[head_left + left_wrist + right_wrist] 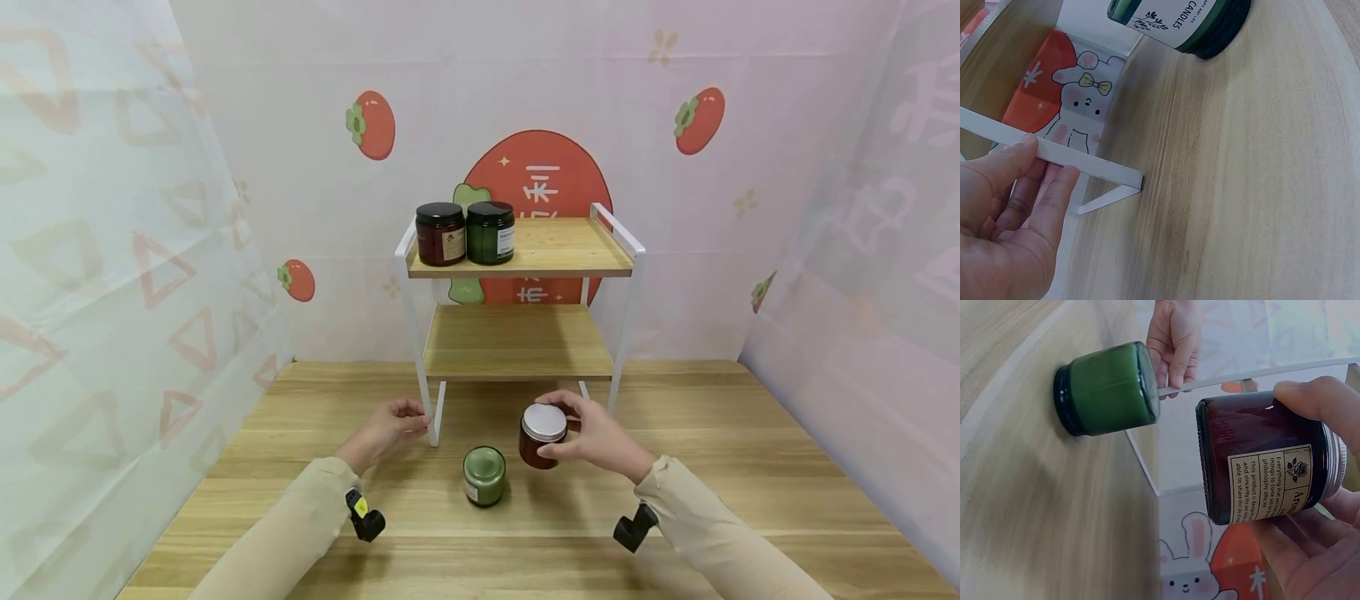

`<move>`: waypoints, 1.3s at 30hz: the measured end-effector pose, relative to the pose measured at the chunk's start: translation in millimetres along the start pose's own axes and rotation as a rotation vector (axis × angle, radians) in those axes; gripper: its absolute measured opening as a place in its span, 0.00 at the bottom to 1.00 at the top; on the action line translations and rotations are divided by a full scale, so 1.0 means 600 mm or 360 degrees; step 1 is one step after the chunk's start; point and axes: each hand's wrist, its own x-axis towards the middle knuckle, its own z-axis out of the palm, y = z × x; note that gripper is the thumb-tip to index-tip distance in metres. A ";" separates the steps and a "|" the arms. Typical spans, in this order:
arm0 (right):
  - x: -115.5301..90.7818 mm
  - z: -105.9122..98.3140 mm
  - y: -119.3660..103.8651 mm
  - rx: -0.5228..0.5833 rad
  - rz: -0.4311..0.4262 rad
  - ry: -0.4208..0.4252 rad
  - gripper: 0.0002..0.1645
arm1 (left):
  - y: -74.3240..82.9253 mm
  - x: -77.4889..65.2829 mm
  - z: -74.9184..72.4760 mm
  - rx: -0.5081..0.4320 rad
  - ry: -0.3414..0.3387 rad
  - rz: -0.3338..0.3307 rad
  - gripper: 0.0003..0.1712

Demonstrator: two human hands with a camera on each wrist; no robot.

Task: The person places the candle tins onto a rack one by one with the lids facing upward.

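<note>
in the head view, the right hand (pixel 592 435), right of centre in the lower half, curls its thumb and fingers round the dark red candle jar (pixel 534 450), opened only as wide as the jar, with the silver lid (pixel 545 422) uppermost. the left hand (pixel 390 429), left of centre, pinches the white rack leg (pixel 433 435) near its foot. low in the centre, the green candle jar (pixel 483 475) stands on the wooden table (pixel 420 550), touching neither hand. above, at the left end of the top shelf (pixel 562 242), a black-lidded red jar (pixel 439 235) stands close beside a black-lidded green jar (pixel 483 235). two jars are on the rack and two off it, so the work looks part done.

in the left wrist view, thumb and fingers close on the leg at lower left; the green candle jar, top centre, is partly cut off.

in the right wrist view, the red jar fills the grasp at right, seemingly off the table, its placing apparently unfinished. the green one, upper left, rests upside down on its dark lid (pixel 1067 403), apparently left to handle.
</note>
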 end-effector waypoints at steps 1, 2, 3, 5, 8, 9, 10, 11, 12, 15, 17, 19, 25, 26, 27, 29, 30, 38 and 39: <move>0.000 -0.002 -0.002 -0.0008 -0.0003 0.0003 0.36 | -0.001 0.001 0.000 -0.0003 0.0004 -0.0006 0.08; 0.001 -0.003 -0.004 -0.0008 -0.0006 0.0005 0.36 | -0.001 0.001 0.000 -0.0001 0.0002 -0.0006 0.08; 0.002 -0.005 -0.006 -0.0014 -0.0011 0.0012 0.35 | -0.001 0.001 0.000 0.0002 0.0003 -0.0004 0.08; 0.003 -0.009 -0.012 -0.0026 -0.0012 0.0026 0.35 | -0.001 0.000 0.001 0.0005 0.0009 -0.0001 0.08; 0.005 -0.015 -0.020 0.0000 -0.0005 0.0044 0.36 | 0.000 0.000 0.002 0.0016 0.0023 -0.0006 0.09; 0.006 -0.018 -0.022 0.0012 -0.0004 0.0047 0.36 | 0.000 0.000 0.002 0.0023 0.0027 -0.0006 0.09; 0.007 -0.020 -0.024 0.0031 -0.0002 0.0046 0.36 | 0.000 -0.001 0.002 0.0029 0.0029 -0.0007 0.09; 0.007 -0.022 -0.027 0.0056 -0.0001 0.0047 0.36 | 0.000 -0.001 0.002 0.0036 0.0033 -0.0008 0.09; 0.008 -0.025 -0.029 0.0070 -0.0004 0.0047 0.37 | 0.000 -0.001 0.002 0.0039 0.0038 -0.0011 0.10; 0.008 -0.033 -0.035 0.0102 -0.0011 0.0044 0.37 | -0.001 -0.001 0.002 0.0042 0.0041 -0.0010 0.10; 0.008 -0.038 -0.039 0.0116 -0.0019 0.0046 0.37 | -0.002 -0.001 0.003 0.0043 0.0047 -0.0012 0.10; 0.007 -0.045 -0.045 0.0116 -0.0036 0.0055 0.37 | -0.002 0.000 0.003 0.0040 0.0052 -0.0016 0.10; 0.007 -0.063 -0.061 0.0126 -0.0082 0.0096 0.37 | -0.003 0.004 0.004 0.0035 0.0072 -0.0027 0.09; 0.007 -0.066 -0.064 0.0126 -0.0085 0.0105 0.37 | -0.004 0.004 0.004 0.0033 0.0073 -0.0027 0.09; 0.008 -0.070 -0.067 0.0121 -0.0089 0.0114 0.37 | -0.004 0.004 0.004 0.0033 0.0072 -0.0027 0.09; 0.008 -0.077 -0.074 0.0112 -0.0089 0.0128 0.37 | -0.005 0.005 0.003 0.0030 0.0071 -0.0027 0.09; 0.008 -0.082 -0.078 0.0095 -0.0088 0.0138 0.37 | -0.005 0.005 0.003 0.0028 0.0070 -0.0026 0.09; 0.010 -0.115 -0.109 0.0038 -0.0063 0.0173 0.36 | -0.003 0.001 0.002 0.0012 0.0032 -0.0008 0.09; 0.011 -0.119 -0.112 0.0044 -0.0063 0.0175 0.36 | -0.003 0.001 0.002 0.0010 0.0030 -0.0009 0.09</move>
